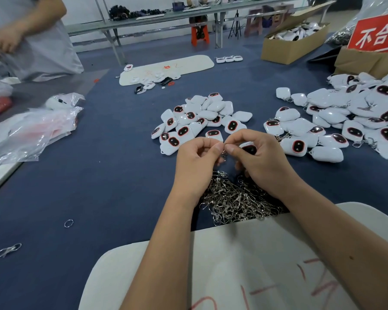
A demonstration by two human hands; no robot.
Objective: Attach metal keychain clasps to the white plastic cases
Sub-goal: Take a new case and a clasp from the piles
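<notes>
Nearest the viewer lies a white board (244, 253) under both forearms, and just beyond its far edge a heap of metal clasps (235, 198) sits on the blue table (99, 175), directly below the wrists. Above that heap the left hand (195, 157) and right hand (260, 155) meet fingertip to fingertip, each with thumb and forefinger closed narrowly in a pinch. Between the two pinches hangs one small clasp (223, 153), its long axis roughly vertical, dangling down from the fingertips; which hand carries most of it cannot be told. A white case (249, 147) shows behind the right hand's fingers and appears tucked in that hand, just right of the clasp, so the joining move likely turns on bringing the clasp's ring sideways to the case's edge; the loop on the case is hidden. Beyond the hands lies the pile of bare cases (199, 119), nearer the left hand, and to the right a larger pile (345, 121) with clasps visibly attached. Farther off stand a cardboard box (293, 45) and a red sign (376, 34), and another person (31, 36) at far left.
</notes>
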